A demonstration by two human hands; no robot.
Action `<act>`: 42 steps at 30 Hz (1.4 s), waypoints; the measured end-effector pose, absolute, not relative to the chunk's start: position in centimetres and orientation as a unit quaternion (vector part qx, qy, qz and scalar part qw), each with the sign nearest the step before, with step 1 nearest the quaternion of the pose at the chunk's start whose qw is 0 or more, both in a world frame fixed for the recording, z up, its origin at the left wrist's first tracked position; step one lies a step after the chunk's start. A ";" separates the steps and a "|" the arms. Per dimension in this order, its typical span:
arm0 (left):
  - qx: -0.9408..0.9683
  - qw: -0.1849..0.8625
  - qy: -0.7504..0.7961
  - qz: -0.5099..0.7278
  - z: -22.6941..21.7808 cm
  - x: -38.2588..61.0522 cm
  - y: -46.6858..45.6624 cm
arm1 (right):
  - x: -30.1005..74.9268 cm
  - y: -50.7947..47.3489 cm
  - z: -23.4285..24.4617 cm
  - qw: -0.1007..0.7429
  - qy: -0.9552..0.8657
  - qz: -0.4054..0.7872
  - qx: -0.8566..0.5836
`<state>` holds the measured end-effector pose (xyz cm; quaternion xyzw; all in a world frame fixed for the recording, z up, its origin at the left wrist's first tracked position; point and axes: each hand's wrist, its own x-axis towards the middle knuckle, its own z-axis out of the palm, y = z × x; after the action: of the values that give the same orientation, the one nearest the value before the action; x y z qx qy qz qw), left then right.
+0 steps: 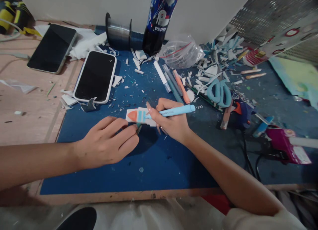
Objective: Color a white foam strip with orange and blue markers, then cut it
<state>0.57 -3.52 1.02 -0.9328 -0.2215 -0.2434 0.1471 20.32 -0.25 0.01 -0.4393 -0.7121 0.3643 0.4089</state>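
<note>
My right hand (169, 122) is closed around a light blue marker (174, 111), with its tip on a small white cut-out piece (135, 116) that bears an orange shape and a blue stripe. My left hand (109, 142) lies on the blue mat (149, 160) just left of the piece, fingers together, pressing the piece's near edge with the fingertips. A small dark bit pokes out at those fingertips.
Two phones (95, 76) (52, 47) lie at the left, a wire spool (118, 32) and a Pepsi bottle (159, 21) at the back. Spare markers (174, 81), blue scissors (220, 92), a plastic bag (181, 51), a glue gun (238, 112) and white scraps crowd the right.
</note>
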 end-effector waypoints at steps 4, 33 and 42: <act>-0.933 0.147 -0.220 -0.244 1.1 0.5 -3.6 | 20.3 -0.2 0.0 0.422 -0.705 0.360 -0.442; -0.930 0.153 -0.226 -0.247 0.6 0.4 -3.6 | 20.0 -0.2 0.0 0.431 -0.697 0.350 -0.453; -0.929 0.155 -0.225 -0.251 0.6 0.5 -3.5 | 20.0 -0.3 -0.1 0.440 -0.688 0.348 -0.460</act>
<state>0.46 -3.50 0.63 -0.9287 -0.2246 -0.2511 0.1548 20.01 -0.26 -0.13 -0.4602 -0.6882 0.3483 0.4396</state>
